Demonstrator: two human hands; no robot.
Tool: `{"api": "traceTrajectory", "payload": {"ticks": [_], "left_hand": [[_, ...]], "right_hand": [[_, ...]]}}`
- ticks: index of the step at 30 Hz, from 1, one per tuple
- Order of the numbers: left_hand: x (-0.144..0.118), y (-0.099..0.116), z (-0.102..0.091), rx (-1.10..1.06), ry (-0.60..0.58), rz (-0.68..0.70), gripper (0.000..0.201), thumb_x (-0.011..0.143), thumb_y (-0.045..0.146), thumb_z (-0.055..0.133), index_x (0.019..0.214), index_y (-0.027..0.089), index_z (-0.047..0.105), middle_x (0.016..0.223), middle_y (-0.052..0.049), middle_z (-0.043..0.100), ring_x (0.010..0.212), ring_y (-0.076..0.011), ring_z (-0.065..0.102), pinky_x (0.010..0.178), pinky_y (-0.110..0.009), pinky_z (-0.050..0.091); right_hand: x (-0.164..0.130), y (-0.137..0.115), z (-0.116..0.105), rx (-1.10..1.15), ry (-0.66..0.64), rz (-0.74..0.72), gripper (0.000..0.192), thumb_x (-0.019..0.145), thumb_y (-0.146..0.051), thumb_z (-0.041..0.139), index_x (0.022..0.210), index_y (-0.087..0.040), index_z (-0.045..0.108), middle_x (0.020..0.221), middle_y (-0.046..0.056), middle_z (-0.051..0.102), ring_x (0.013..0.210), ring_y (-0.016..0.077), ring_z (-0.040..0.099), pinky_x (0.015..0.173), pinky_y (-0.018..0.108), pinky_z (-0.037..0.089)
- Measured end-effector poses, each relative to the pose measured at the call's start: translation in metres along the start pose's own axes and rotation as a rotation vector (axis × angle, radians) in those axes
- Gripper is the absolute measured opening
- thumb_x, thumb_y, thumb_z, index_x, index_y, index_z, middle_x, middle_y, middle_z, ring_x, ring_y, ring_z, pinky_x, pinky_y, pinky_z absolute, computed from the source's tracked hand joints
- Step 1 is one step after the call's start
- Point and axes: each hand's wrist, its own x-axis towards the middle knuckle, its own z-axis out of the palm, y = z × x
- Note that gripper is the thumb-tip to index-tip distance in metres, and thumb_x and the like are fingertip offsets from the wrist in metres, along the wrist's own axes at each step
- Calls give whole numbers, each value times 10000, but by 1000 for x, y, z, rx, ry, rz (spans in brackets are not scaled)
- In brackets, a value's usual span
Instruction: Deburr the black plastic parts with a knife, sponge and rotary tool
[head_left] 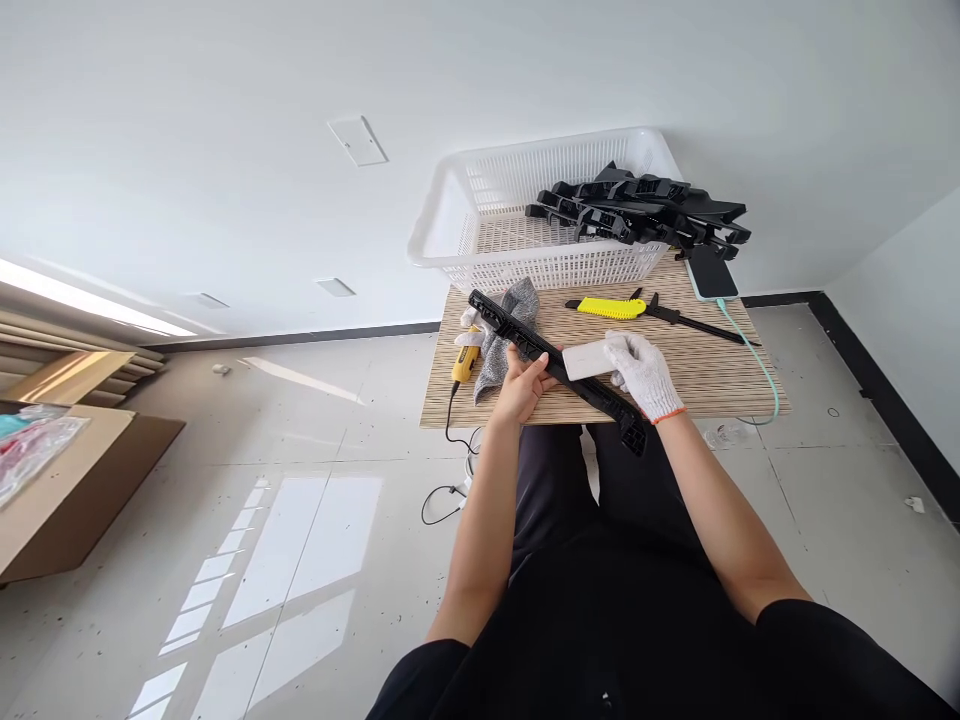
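Note:
My bare left hand (pixel 523 385) is closed around a long black plastic trim piece (pixel 600 398), which slants across the near part of the small table. In a white knitted glove with an orange cuff, my right hand (pixel 643 372) pinches a flat off-white rectangular piece (pixel 588 361) against or just over the trim piece; whether they touch I cannot tell. Left of the trim lie a grey cloth (pixel 517 300) and a yellow corded tool (pixel 466 362), with something white at its upper end. A yellow utility knife (pixel 611 307) rests beyond my hands.
A white plastic basket (pixel 450 215) at the table's back holds several black plastic parts (pixel 645 210), some jutting over its right rim. A phone (pixel 711 272) with a green cable lies at the right. A cardboard box (pixel 82 480) stands on the floor at left.

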Motion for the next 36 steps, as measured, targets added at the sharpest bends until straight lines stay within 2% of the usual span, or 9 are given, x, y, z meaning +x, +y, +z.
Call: {"api": "traceTrajectory", "payload": {"ticks": [5,9,13,17,21,26,29,34,36], "left_hand": [[-2,2,1,-10,1,10,717,780,257,839,1226,330,282,1179,-27,751,1120,-242,737,1047,-532,531],[-1,1,1,-26,41,56,693,778,255,843,1194,327,294,1240,-42,737,1132,-228,730,1045,-510,530],[1,-1,-1,-36,63,86,698,784,265,841,1217,337,298,1242,-39,735,1129,-214,725,1052,-495,519],[1,0,0,2,10,80,736,785,291,840,1352,331,371,1164,-35,751,1149,-226,712,1066,-465,514],[0,0,2,3,-15,60,779,763,283,855,1417,311,434,1137,-37,755,1210,-239,680,1095,-442,501],[1,-1,1,-11,-7,63,839,765,269,856,1466,339,400,1168,-30,753,1218,-234,677,1089,-434,510],[1,-2,0,3,-18,81,847,786,278,840,1489,343,372,1151,-31,759,1198,-229,688,1072,-426,523],[0,-2,-1,31,-25,89,863,784,298,841,1498,340,359,1137,-34,761,1178,-242,700,1057,-451,539],[-1,-1,0,43,-22,78,874,775,314,848,1497,338,355,1140,-40,760,1171,-252,703,1051,-471,545]], "right_hand": [[0,6,-3,56,6,-42,590,824,-441,704,1383,-277,611,1081,62,718,636,139,635,493,260,527],[1,15,-20,-33,-26,-128,419,827,-430,708,1198,-237,715,1206,82,723,965,237,693,736,351,601],[1,23,-39,-157,-7,-175,344,800,-397,751,1091,-216,731,1152,83,754,1056,270,689,926,445,558],[1,22,-40,-174,-69,-151,350,795,-403,766,1089,-214,731,1138,85,763,1046,273,700,921,448,554],[5,16,-21,-117,-68,-113,372,765,-439,795,1040,-194,734,1090,101,773,989,269,712,854,417,569],[9,13,-3,-53,-89,-81,308,750,-447,807,919,-201,729,1080,85,776,979,253,711,838,377,558],[8,14,-8,-127,-135,-100,291,763,-461,793,889,-209,724,970,61,781,908,238,704,798,356,540],[1,13,-22,-304,-320,-125,378,807,-555,729,949,-205,726,877,30,757,801,213,660,701,316,477],[0,10,-24,-363,-329,-126,376,810,-559,715,912,-198,709,845,25,739,767,202,637,679,308,450]]}}
